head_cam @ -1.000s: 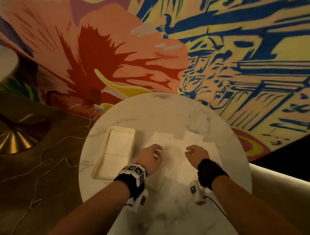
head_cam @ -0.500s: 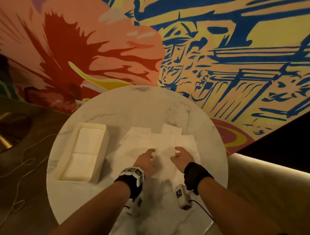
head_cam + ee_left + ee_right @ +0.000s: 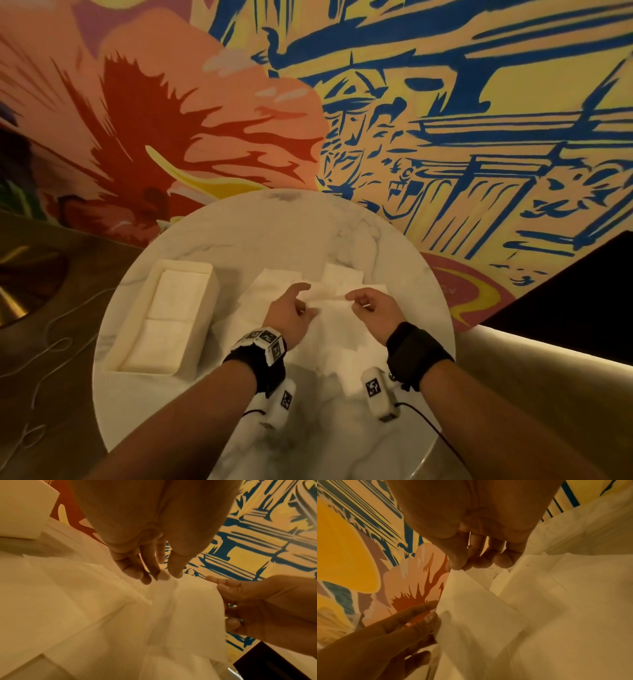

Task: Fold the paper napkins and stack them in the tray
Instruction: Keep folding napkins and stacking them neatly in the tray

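Pinching a thin white paper napkin (image 3: pixel 327 295) by its corners are the left hand (image 3: pixel 287 317) and right hand (image 3: pixel 374 307); cream tray (image 3: pixel 127 346) sits nearby.

Left hand (image 3: pixel 291 317) and right hand (image 3: pixel 371 308) — both raised, fingertips pinched.

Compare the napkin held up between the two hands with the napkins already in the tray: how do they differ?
The held napkin is lifted off the table, pinched at its top edge by the left hand and the right hand; the napkins in the tray lie flat, untouched.
The held napkin hangs as a loose sheet; the napkins in the tray are neat folded rectangles, in two piles end to end inside the tray.
Both are plain white paper.
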`<state>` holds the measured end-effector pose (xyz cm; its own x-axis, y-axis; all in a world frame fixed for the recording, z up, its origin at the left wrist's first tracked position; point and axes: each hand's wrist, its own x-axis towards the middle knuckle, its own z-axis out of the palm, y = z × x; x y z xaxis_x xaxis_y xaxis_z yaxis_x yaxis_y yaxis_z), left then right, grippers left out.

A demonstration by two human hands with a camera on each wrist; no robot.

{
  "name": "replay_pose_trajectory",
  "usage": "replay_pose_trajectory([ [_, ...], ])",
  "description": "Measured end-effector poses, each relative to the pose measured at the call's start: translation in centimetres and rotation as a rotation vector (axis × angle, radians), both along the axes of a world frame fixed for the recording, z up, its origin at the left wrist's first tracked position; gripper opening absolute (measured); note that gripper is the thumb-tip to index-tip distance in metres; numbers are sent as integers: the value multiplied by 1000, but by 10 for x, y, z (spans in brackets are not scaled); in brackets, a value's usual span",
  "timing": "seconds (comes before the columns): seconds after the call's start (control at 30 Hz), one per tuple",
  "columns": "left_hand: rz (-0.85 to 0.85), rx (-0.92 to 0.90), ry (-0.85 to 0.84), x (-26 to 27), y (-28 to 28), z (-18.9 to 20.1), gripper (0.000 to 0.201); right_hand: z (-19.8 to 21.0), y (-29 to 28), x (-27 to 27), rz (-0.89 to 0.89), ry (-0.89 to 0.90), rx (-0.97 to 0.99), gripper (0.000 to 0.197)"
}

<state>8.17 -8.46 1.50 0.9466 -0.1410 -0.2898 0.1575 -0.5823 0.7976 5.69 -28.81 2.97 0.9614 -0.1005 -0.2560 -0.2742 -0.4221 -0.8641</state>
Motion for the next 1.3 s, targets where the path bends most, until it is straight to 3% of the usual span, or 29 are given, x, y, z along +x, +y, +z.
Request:
replay_pose_trajectory([
  [0.1,33,-6,-104,1,4,14,21,9,3,-2,-30,-19,31,20],
  [0.23,47,-5,-188,-4,14,32,14,18,14,-5,-71,-61,30,12],
  [0.43,64,25,-279,-13,34,51,5,35,39,-8,-43,-124,-125,8],
  [0.63,29,40,-277,-16,56,66,9,56,61,-8,38,-201,-286,8],
  [0.77,6,22,-228,-17,66,73,10,60,72,-3,45,-151,-191,8],
  [0.87,1,-36,-184,-18,73,76,26,64,78,-2,17,-153,-108,10],
  [1.03,-7,-10,-214,-18,81,84,31,72,85,-4,28,-132,-24,6],
  [1.3,-152,89,-193,-19,79,92,19,75,96,-12,134,-131,-36,5],
])
